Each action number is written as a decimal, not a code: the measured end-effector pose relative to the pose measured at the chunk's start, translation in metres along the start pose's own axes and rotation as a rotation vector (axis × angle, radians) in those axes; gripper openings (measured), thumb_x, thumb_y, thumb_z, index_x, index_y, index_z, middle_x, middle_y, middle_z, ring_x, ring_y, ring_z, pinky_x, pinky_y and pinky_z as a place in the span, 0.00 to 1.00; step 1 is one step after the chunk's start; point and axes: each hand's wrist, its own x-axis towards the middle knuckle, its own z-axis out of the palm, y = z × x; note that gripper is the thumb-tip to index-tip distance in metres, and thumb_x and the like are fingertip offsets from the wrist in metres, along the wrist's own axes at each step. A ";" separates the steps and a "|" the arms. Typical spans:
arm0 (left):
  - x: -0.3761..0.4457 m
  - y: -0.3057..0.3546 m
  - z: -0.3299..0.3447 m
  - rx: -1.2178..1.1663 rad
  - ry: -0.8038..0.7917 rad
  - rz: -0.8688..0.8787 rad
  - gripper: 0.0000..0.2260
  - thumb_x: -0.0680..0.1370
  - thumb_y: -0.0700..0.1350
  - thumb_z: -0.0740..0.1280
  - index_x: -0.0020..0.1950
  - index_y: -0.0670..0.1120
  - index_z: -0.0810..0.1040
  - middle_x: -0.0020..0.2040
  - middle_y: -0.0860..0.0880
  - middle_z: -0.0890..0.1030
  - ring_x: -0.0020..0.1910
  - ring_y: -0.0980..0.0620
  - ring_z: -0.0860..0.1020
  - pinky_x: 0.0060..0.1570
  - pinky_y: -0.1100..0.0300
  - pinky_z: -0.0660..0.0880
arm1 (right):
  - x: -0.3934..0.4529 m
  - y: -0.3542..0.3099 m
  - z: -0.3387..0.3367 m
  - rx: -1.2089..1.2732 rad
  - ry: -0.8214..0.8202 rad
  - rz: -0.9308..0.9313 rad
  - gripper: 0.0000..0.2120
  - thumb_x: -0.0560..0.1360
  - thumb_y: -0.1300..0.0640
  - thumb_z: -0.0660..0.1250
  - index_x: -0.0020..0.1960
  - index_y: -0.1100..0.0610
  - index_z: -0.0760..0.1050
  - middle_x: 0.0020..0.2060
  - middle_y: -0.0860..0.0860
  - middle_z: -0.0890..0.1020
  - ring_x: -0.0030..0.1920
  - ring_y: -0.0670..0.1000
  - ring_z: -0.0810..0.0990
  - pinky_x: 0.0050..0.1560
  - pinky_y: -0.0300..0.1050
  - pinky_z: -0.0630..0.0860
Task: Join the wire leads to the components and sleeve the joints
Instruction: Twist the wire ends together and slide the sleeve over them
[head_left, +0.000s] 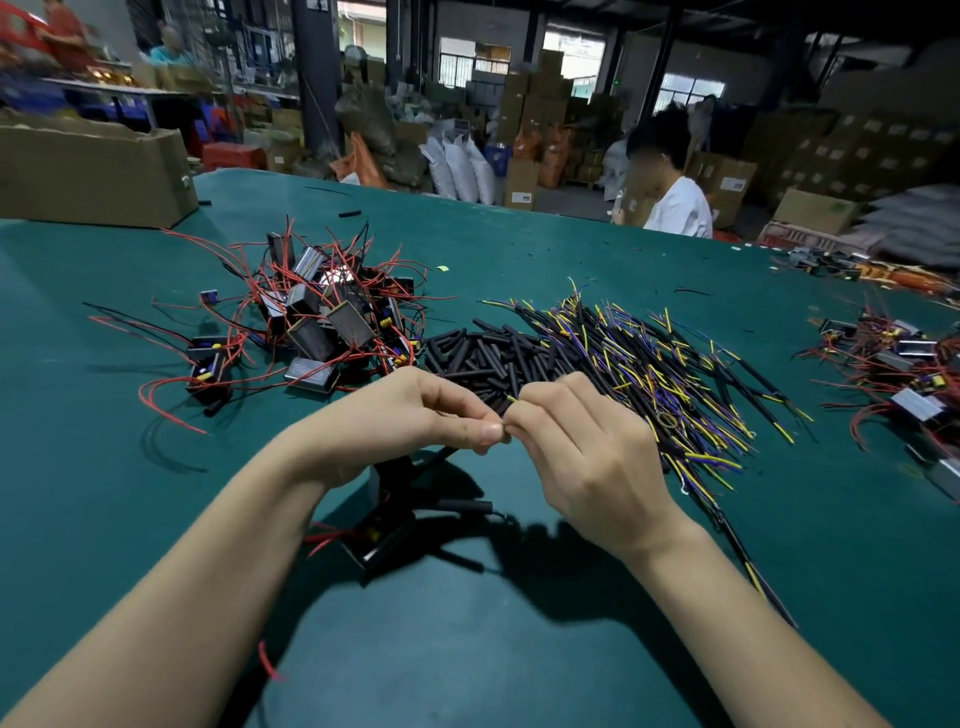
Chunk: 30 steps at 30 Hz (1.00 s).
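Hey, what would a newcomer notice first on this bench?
Two hands, left hand and right hand, meet at centre, pinching a thin yellow-tipped wire. Behind them lies a pile of black sleeves, flanked by red-wired components on the left and yellow-purple leads on the right.

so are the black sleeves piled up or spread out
Piled: the black sleeves lie heaped between the components and the wire leads.
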 end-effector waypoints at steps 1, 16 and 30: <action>0.000 0.000 0.001 -0.039 0.002 0.006 0.07 0.66 0.51 0.72 0.38 0.50 0.85 0.40 0.50 0.84 0.41 0.59 0.78 0.48 0.68 0.72 | 0.001 -0.001 0.000 0.040 0.029 0.031 0.04 0.75 0.66 0.68 0.43 0.62 0.80 0.40 0.54 0.80 0.38 0.56 0.76 0.34 0.48 0.74; 0.006 0.000 0.014 -0.100 0.269 0.112 0.04 0.73 0.38 0.72 0.43 0.46 0.83 0.36 0.53 0.85 0.38 0.61 0.80 0.45 0.71 0.74 | 0.008 0.011 -0.008 1.024 -0.246 0.954 0.07 0.75 0.60 0.69 0.40 0.51 0.81 0.32 0.44 0.82 0.34 0.41 0.75 0.41 0.35 0.72; 0.006 0.003 0.020 0.029 0.309 0.278 0.05 0.72 0.37 0.73 0.46 0.44 0.81 0.38 0.43 0.83 0.36 0.54 0.77 0.43 0.63 0.75 | 0.009 0.010 -0.008 1.106 -0.212 0.932 0.07 0.76 0.63 0.67 0.44 0.53 0.80 0.30 0.44 0.80 0.32 0.41 0.74 0.37 0.34 0.71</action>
